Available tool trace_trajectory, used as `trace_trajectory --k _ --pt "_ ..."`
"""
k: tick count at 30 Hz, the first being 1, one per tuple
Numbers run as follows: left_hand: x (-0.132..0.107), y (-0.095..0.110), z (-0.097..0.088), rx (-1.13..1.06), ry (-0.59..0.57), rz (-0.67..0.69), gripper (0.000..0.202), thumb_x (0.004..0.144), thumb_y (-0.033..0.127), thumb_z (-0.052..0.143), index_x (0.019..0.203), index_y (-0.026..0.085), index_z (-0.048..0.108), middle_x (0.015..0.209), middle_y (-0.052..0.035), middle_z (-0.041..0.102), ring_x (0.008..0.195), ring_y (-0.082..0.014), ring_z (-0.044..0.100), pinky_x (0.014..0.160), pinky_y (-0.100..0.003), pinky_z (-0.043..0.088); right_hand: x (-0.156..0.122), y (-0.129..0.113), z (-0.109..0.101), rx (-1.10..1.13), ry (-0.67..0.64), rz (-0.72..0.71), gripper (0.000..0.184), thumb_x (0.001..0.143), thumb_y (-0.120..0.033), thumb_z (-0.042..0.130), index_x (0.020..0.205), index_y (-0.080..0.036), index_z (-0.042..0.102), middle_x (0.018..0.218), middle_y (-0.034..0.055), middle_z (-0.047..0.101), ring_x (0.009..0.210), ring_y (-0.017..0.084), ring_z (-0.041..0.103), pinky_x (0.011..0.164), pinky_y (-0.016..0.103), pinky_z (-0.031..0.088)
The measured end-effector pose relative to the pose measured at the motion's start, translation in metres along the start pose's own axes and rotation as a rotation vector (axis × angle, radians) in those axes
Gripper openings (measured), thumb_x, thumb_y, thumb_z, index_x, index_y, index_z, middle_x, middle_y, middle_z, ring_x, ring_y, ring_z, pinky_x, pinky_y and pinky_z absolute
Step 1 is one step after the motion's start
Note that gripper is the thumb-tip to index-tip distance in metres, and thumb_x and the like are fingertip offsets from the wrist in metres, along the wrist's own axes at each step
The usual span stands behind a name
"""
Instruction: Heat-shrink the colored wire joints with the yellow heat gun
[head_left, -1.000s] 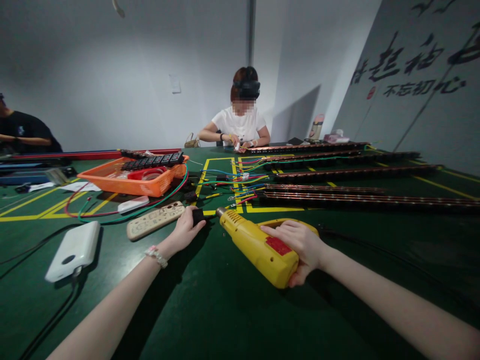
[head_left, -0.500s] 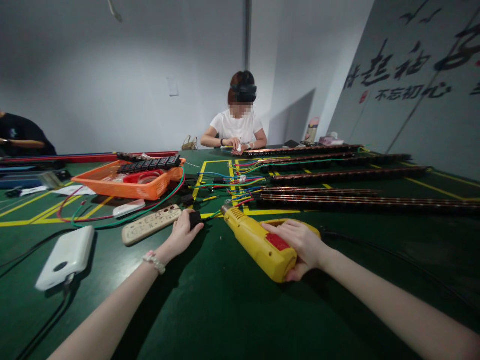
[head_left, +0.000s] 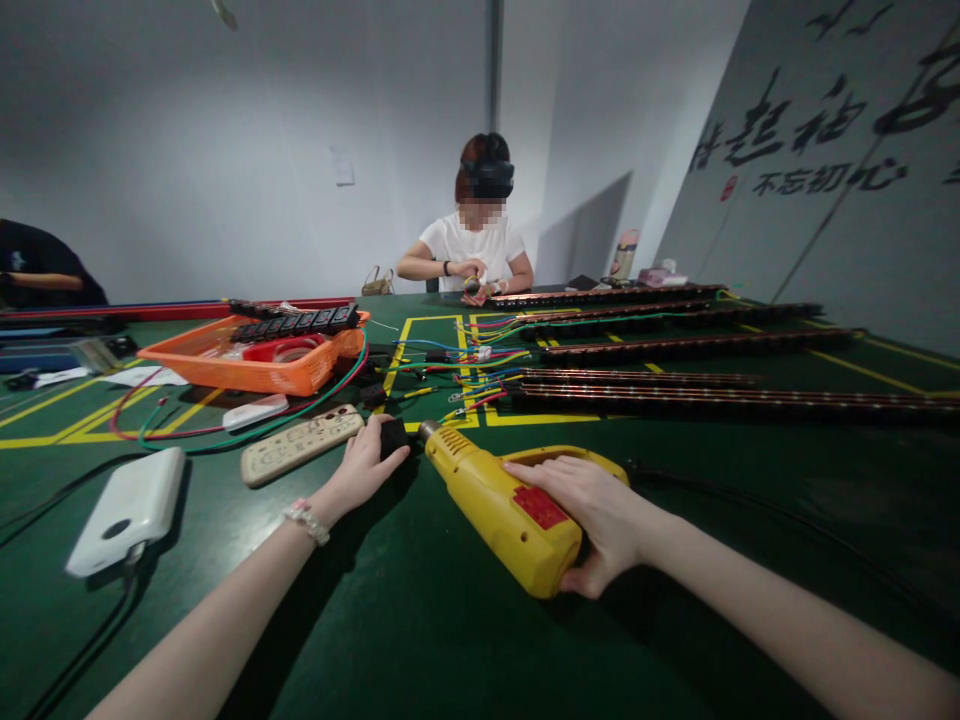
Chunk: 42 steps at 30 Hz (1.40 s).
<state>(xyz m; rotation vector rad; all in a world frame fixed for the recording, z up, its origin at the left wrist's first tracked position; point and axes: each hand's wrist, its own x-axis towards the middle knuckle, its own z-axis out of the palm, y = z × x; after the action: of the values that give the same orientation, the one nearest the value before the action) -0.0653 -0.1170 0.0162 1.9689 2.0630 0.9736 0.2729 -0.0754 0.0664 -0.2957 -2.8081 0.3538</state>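
Observation:
A yellow heat gun [head_left: 499,505] with a red label lies in the grip of my right hand [head_left: 592,505]. Its metal nozzle points left and away, close to a small black block [head_left: 393,436]. The fingers of my left hand [head_left: 365,460] are closed on that block, with the thumb along its near side. Just left of the hand lies a beige power strip [head_left: 300,445]. Colored wires [head_left: 472,400] with metal terminals spread behind the nozzle, leading to long dark strips with copper-colored rails [head_left: 675,395].
An orange basket [head_left: 225,372] with black parts stands at the left. Nearer are a white power bank [head_left: 127,510] with a cable and a small white device [head_left: 255,412]. A co-worker [head_left: 472,240] sits across the green table; another person [head_left: 45,265] is far left.
The heat gun has shifted left and a little nearer, bringing its nozzle close to the black block. My left hand has barely moved. The co-worker opposite has raised one hand.

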Motion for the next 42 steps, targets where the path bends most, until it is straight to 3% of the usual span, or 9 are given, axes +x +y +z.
trace_trajectory --k 6,14,19,24,35,42 --pt "0.002 -0.001 0.0 -0.009 -0.014 -0.017 0.041 0.08 0.042 0.051 0.113 0.018 0.04 0.109 -0.0101 0.056 0.105 -0.0278 0.053 0.092 -0.047 0.038 -0.001 0.002 0.001 -0.004 0.006 0.0 0.105 0.055 -0.057 0.069 0.143 -0.015 0.029 0.121 0.0147 0.057 0.102 0.031 0.057 0.093 0.045 0.037" --pt "0.0 0.005 -0.007 -0.044 -0.056 -0.006 0.048 0.079 0.045 0.054 0.118 0.019 0.042 0.107 -0.0087 0.058 0.1 -0.0262 0.057 0.09 -0.044 0.042 -0.002 0.011 0.008 -0.035 0.051 -0.077 0.105 0.058 -0.066 0.062 0.142 -0.012 0.03 0.113 0.0144 0.062 0.093 0.029 0.06 0.082 0.041 0.041" --pt "-0.001 0.003 -0.006 -0.038 -0.046 0.028 0.064 0.074 0.045 0.06 0.128 0.019 0.036 0.123 -0.0121 0.054 0.115 -0.0291 0.051 0.099 -0.046 0.037 -0.001 0.021 0.01 -0.064 0.085 -0.134 0.105 0.062 -0.072 0.058 0.143 -0.012 0.028 0.11 0.0145 0.063 0.091 0.028 0.062 0.079 0.039 0.041" --pt "-0.001 0.001 -0.005 -0.099 -0.009 0.016 0.083 0.072 0.047 0.063 0.139 0.018 0.023 0.135 -0.0152 0.046 0.122 -0.0296 0.047 0.104 -0.047 0.034 -0.001 0.029 0.006 -0.098 0.088 -0.068 0.101 0.065 -0.071 0.056 0.143 -0.013 0.029 0.115 0.0159 0.062 0.098 0.03 0.061 0.083 0.04 0.042" --pt "-0.002 0.0 -0.005 -0.067 -0.007 0.021 0.083 0.07 0.049 0.066 0.137 0.018 0.027 0.136 -0.0161 0.044 0.127 -0.0303 0.043 0.107 -0.049 0.031 -0.003 0.029 0.006 -0.134 0.089 -0.022 0.101 0.069 -0.074 0.05 0.144 -0.009 0.027 0.11 0.0161 0.063 0.094 0.029 0.06 0.081 0.041 0.042" --pt "0.001 -0.006 -0.002 -0.085 0.008 0.031 0.08 0.072 0.043 0.064 0.136 0.014 0.027 0.132 -0.0161 0.046 0.124 -0.0273 0.045 0.105 -0.044 0.034 -0.008 0.025 0.008 -0.159 0.101 -0.074 0.101 0.071 -0.075 0.048 0.144 -0.01 0.025 0.113 0.0169 0.061 0.093 0.029 0.061 0.079 0.039 0.042"
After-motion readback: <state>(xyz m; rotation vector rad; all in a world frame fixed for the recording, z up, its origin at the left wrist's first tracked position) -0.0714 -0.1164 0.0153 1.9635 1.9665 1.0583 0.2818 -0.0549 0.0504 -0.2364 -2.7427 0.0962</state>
